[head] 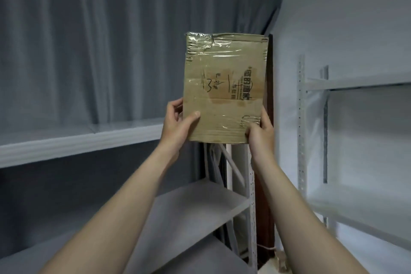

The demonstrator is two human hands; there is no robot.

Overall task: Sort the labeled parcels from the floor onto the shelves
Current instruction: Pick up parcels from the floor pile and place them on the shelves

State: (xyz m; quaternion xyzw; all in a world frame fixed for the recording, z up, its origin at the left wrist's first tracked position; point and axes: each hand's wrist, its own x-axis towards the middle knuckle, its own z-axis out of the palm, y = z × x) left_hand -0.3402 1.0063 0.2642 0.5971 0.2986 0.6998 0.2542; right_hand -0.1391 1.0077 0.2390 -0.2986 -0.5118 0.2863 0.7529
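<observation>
A flat brown cardboard parcel (225, 87), wrapped in clear tape and marked with a handwritten 3 and printed characters, is held upright at arm's length in the middle of the view. My left hand (178, 124) grips its lower left edge, thumb on the front face. My right hand (261, 133) grips its lower right corner, thumb on the front. The parcel hangs in the air in front of the corner between two shelf units, touching no shelf.
A grey metal shelf unit (73, 142) runs along the left in front of a grey curtain (111, 40), with a lower board (189, 209) below the parcel. A second white shelf unit (355, 82) stands on the right against the wall. A dark post stands in the corner.
</observation>
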